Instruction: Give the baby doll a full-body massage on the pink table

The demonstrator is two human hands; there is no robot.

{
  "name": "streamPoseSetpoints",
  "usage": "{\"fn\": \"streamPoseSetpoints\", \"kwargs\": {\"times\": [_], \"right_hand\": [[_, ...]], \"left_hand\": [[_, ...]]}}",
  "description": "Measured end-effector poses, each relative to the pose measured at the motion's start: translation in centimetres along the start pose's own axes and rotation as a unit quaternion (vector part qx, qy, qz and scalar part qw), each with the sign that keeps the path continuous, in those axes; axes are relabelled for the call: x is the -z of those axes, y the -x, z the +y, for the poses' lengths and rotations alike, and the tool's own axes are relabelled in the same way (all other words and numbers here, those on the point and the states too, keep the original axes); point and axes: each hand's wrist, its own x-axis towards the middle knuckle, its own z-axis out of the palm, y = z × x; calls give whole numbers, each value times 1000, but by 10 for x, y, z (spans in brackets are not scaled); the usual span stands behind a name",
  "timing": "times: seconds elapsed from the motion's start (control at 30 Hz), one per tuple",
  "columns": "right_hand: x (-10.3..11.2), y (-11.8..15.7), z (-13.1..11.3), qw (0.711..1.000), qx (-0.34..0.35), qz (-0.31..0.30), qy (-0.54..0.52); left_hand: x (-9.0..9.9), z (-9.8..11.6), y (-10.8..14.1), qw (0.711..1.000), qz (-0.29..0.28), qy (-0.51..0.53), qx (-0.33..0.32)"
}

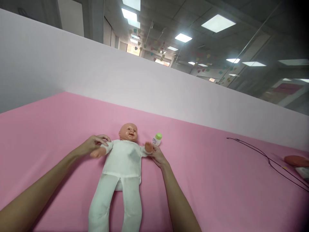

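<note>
Between the two hands, a doll [122,161] lies on its back upon a pink surface [205,180], its head [128,132] a little farther away than the hands and its trousers [131,201] on the nearer side. I judge it to be rather light for its size, with a smooth, firm head that could slip under the fingers. The white shirt [117,166] looks soft and loose, so pulling on the cloth alone would probably move the cloth before the body. For lifting, the better hold would be around the trunk, with the head supported; for one arm, close to the cuff.

The left hand [98,141] has its fingers bent over the sleeve beside it, palm turned down; whether they press together, I cannot tell. The right hand [158,156] is at the opposite sleeve [144,152], its fingertips partly hidden behind the doll's small hand [148,147], so its closing also cannot be told. Both forearms reach forward and inward. Just beyond the right hand stands a green-capped jar [157,139], slightly tilted in view.
</note>
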Motion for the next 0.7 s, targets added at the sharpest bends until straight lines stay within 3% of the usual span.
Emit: {"fn": "streamPoseSetpoints", "kwargs": {"times": [0.1, 0.2, 0.3, 0.4, 0.47, 0.57, 0.7], "right_hand": [[5, 4, -4, 988, 14, -122, 96], [5, 6, -6, 969, 28, -184, 160], [0, 5, -2, 984, 31, -113, 133], [-12, 1, 4, 995, 32, -3, 96], [-23, -3, 8, 993, 45, 76, 74], [-38, -9, 11, 980, 56, 167, 94], [-42, -13, 13, 974, 36, 177, 140]], "left_hand": [[6, 0, 5, 994, -97, -42, -4], [5, 1, 6, 993, -102, -53, -3], [-3, 2, 2, 999, -21, -21, 15], [-19, 0, -6, 994, 99, 0, 43], [-30, -3, -12, 988, 148, -3, 50], [-42, -9, -17, 982, 175, -30, 70], [-43, -7, -17, 982, 160, -25, 97]]}}
